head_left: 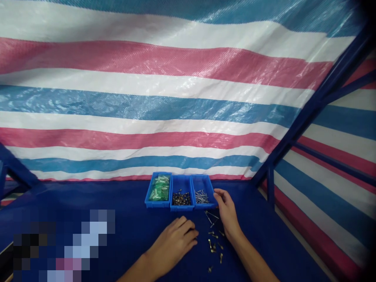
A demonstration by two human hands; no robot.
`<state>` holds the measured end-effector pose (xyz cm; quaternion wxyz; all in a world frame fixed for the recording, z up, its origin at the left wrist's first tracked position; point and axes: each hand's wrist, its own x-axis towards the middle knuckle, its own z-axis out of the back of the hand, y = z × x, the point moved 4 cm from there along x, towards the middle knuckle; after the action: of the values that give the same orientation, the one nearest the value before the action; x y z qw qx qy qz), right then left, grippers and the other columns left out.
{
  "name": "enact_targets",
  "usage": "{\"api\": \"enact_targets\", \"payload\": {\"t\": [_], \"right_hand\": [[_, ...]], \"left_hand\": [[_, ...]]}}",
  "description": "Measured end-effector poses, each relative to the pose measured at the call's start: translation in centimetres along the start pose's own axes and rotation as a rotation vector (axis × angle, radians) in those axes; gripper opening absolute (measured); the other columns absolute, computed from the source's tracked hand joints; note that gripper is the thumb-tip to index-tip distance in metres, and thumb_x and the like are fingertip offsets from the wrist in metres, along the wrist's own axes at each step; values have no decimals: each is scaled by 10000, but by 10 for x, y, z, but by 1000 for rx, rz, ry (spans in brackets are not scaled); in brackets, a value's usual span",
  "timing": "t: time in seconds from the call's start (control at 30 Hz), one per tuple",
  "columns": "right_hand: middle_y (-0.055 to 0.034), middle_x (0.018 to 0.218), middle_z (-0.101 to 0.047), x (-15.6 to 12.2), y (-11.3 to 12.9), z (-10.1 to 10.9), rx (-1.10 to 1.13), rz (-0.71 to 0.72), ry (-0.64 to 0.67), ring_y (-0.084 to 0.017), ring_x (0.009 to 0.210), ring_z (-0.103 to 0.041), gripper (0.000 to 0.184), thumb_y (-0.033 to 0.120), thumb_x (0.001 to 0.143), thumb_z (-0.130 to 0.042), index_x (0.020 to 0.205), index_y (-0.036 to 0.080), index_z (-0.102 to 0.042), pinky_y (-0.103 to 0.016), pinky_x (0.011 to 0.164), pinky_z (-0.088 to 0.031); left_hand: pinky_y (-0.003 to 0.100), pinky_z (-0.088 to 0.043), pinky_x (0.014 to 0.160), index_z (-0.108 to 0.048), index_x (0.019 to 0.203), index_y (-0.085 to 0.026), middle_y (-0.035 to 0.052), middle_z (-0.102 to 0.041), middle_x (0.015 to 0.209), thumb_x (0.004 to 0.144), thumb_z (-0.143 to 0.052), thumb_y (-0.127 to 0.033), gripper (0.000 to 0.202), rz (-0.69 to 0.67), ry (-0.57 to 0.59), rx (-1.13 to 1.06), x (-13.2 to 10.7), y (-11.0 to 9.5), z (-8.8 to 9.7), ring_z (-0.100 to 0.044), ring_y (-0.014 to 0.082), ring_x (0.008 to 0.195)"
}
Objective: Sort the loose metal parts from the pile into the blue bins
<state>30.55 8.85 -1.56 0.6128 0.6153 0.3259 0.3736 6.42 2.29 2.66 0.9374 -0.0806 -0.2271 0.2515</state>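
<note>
Three blue plastic bins stand side by side at the back of a dark blue table [132, 219]. The left bin [157, 204] holds several green-tinted small bags [160, 188]. In the middle bin [182, 208] lies a heap of dark screws [181, 199], and the right bin [205, 206] holds silver nails or pins [201, 197]. My right hand [226, 209] is beside the right bin's front corner, its fingers apart and nothing visible in them. My left hand [173, 244] rests on the table with its fingers curled, near several loose metal screws [214, 241].
A blue metal frame [320, 105] runs up the right side, with a striped pink, white and blue tarpaulin [147, 94] behind the table and to the right. A pixelated patch [64, 243] hides the lower left corner.
</note>
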Motion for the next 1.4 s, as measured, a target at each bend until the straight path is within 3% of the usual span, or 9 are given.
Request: {"api": "enact_targets", "payload": {"t": [0.1, 0.27, 0.57, 0.77, 1.13, 1.4], "right_hand": [[-68, 1025, -761, -1, 1, 0, -2, -3, 7, -274, 921, -680, 474, 577, 740, -778, 1042, 214, -742, -323, 685, -500], [-64, 1010, -760, -1, 0, 1, 4, -1, -11, -268, 895, -678, 475, 572, 752, -772, 1068, 219, -739, -324, 671, -503], [-64, 989, -764, 0, -3, 1, 7, 0, -23, -261, 863, -681, 481, 576, 754, -770, 1072, 216, -739, -328, 671, -511], [-65, 1009, -759, 0, -2, 0, 11, -1, -19, -276, 929, -689, 487, 580, 741, -769, 1059, 214, -728, -335, 710, -517], [-66, 997, -757, -2, 3, -1, 19, -21, -3, -282, 942, -683, 480, 588, 719, -778, 1024, 219, -734, -341, 736, -516], [-70, 1007, -759, -2, 2, 0, 14, -31, 9, -270, 896, -672, 509, 599, 719, -782, 1043, 208, -738, -326, 681, -497]], "left_hand": [[367, -605, 866, -725, 1148, -174, 62, -711, 1075, 944, -826, -199, 229, 60, -38, 2, 2, 3, 1, -686, 262, 1002], [349, -604, 825, -710, 1032, -178, 54, -705, 1013, 985, -770, -170, 76, 64, -70, 19, 1, 7, -3, -687, 244, 952], [342, -578, 882, -665, 1173, -217, 54, -723, 1065, 1067, -633, -140, 136, 159, -242, -288, -5, 15, -1, -673, 224, 986], [349, -577, 846, -698, 1165, -218, 71, -707, 1043, 1084, -599, -190, 130, 182, -372, -314, -5, 18, 4, -671, 223, 956], [364, -557, 917, -705, 1173, -246, 50, -731, 1081, 1068, -620, -186, 148, 275, -461, -266, -8, 26, 9, -696, 202, 904], [293, -553, 739, -711, 1071, -230, 33, -728, 941, 1086, -629, -317, 120, 331, -493, -308, -10, 28, 11, -652, 171, 745]]}}
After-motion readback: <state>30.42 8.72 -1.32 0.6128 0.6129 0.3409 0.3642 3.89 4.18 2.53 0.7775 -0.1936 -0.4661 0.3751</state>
